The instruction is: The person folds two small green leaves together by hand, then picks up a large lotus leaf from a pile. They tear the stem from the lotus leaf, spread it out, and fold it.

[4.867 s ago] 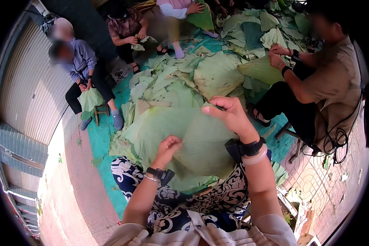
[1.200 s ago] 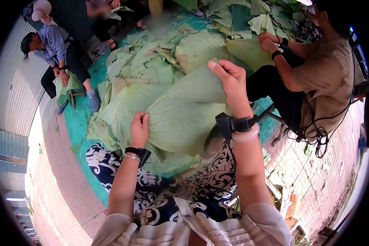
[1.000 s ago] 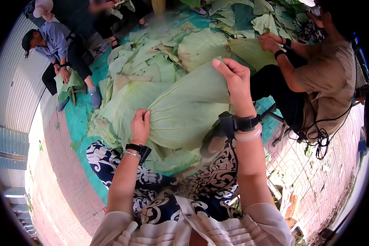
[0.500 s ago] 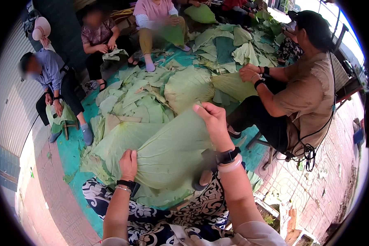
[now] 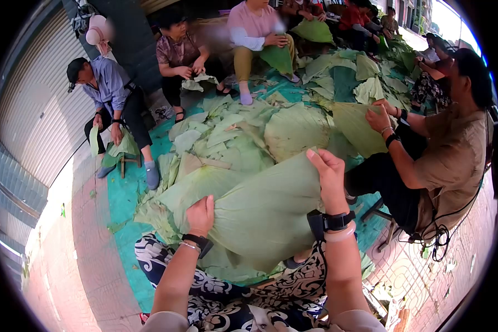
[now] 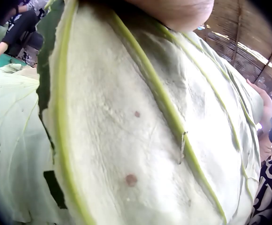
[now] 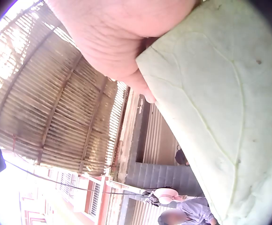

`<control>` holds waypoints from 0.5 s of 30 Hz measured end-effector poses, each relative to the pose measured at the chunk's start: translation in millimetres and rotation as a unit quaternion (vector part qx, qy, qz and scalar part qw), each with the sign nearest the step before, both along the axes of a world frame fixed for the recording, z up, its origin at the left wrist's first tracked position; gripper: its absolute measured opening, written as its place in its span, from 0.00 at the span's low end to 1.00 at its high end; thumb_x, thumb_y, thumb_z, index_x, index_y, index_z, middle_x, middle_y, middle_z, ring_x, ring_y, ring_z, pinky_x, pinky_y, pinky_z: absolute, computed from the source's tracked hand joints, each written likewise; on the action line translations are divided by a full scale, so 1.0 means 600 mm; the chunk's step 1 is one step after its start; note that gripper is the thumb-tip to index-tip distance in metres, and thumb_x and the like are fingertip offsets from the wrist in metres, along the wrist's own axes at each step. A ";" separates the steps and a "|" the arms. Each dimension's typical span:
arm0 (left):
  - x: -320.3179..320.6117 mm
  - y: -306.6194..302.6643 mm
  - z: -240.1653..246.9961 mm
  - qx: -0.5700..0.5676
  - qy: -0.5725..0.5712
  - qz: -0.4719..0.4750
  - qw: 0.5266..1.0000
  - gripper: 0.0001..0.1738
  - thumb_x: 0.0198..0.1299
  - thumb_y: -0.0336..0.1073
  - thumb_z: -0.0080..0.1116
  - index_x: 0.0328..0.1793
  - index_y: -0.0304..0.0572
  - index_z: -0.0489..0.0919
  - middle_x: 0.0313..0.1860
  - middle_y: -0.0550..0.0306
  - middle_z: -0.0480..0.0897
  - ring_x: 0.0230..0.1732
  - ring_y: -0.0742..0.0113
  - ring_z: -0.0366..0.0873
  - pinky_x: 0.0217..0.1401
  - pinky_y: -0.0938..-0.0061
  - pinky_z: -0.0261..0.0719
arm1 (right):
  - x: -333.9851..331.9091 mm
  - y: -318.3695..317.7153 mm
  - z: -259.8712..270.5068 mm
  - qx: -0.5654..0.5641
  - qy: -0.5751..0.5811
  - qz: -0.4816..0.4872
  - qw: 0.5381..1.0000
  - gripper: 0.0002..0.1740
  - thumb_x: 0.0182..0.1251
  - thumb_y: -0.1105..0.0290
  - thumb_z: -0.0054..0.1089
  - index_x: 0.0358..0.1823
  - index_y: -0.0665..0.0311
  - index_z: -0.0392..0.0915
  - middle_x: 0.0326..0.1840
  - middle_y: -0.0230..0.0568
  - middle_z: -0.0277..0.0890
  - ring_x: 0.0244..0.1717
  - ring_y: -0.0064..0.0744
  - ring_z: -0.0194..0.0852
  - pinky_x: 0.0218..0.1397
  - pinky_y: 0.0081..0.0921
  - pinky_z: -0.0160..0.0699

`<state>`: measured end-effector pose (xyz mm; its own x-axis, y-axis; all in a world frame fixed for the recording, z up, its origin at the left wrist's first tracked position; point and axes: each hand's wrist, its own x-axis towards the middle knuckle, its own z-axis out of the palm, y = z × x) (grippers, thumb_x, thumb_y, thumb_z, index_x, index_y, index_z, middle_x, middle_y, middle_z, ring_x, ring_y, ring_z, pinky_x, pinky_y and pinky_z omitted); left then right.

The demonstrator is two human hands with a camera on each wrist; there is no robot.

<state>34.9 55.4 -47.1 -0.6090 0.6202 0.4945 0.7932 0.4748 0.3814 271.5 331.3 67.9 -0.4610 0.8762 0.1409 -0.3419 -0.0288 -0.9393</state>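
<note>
A large pale green lotus leaf (image 5: 268,207) is stretched between my two hands above my lap. My left hand (image 5: 200,214) pinches its left edge, where folds gather. At its upper right edge my right hand (image 5: 329,174) grips it between thumb and fingers. Up close in the left wrist view, the leaf (image 6: 140,117) shows thick yellow-green veins and brown spots, with part of my hand (image 6: 178,11) at the top. The leaf's straight edge (image 7: 211,108) runs down from my right hand (image 7: 122,37) in the right wrist view. Another leaf (image 5: 191,191) lies behind it on the pile.
A broad heap of lotus leaves (image 5: 232,138) covers the teal ground sheet (image 5: 124,191) ahead. A person on a stool (image 5: 442,149) handles a leaf at the right. Another person (image 5: 113,88) sits at the left by a roller shutter (image 5: 36,105); several more sit behind.
Earlier my left hand was off the leaf's edge; now it pinches there, and the leaf is drawn to a fold. Lately the view has swung, while both hands keep their hold.
</note>
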 end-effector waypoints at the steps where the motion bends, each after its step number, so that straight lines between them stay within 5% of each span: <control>1: 0.002 -0.002 0.009 0.000 -0.005 0.005 1.000 0.23 0.76 0.46 0.46 0.30 0.40 0.79 0.23 0.42 0.80 0.26 0.40 0.79 0.31 0.53 0.75 | -0.002 0.004 -0.005 0.007 -0.001 -0.002 1.000 0.12 0.67 0.68 0.70 0.27 0.65 0.80 0.23 0.12 0.61 0.25 0.08 0.49 0.27 0.17 0.44; 6: 0.002 -0.016 0.047 -0.006 0.022 0.015 1.000 0.23 0.75 0.46 0.48 0.28 0.43 0.78 0.23 0.47 0.82 0.25 0.44 0.80 0.31 0.54 0.77 | -0.005 0.002 0.002 -0.004 -0.001 -0.022 1.000 0.11 0.67 0.67 0.71 0.29 0.66 0.82 0.23 0.12 0.61 0.24 0.08 0.48 0.27 0.17 0.44; 9: -0.001 -0.027 0.077 -0.006 0.050 0.013 0.999 0.23 0.75 0.46 0.48 0.28 0.44 0.79 0.23 0.47 0.81 0.25 0.45 0.80 0.30 0.55 0.76 | 0.001 0.011 -0.006 -0.003 -0.006 -0.004 1.000 0.08 0.67 0.67 0.70 0.34 0.65 0.85 0.27 0.20 0.77 0.27 0.10 0.65 0.31 0.15 0.62; 12: 0.002 -0.033 0.109 -0.017 0.084 0.021 0.996 0.23 0.74 0.46 0.48 0.27 0.44 0.79 0.22 0.47 0.81 0.24 0.45 0.80 0.29 0.55 0.76 | 0.003 0.011 -0.003 -0.004 0.004 -0.008 1.000 0.09 0.67 0.67 0.70 0.31 0.65 0.84 0.26 0.17 0.73 0.26 0.09 0.61 0.30 0.16 0.58; 15: 0.011 -0.038 0.145 -0.016 0.129 0.028 0.991 0.22 0.74 0.46 0.49 0.27 0.44 0.78 0.22 0.48 0.80 0.24 0.45 0.79 0.28 0.55 0.75 | -0.005 0.017 -0.016 -0.010 0.062 -0.015 0.998 0.10 0.66 0.66 0.71 0.30 0.64 0.84 0.22 0.12 0.61 0.23 0.08 0.47 0.25 0.18 0.43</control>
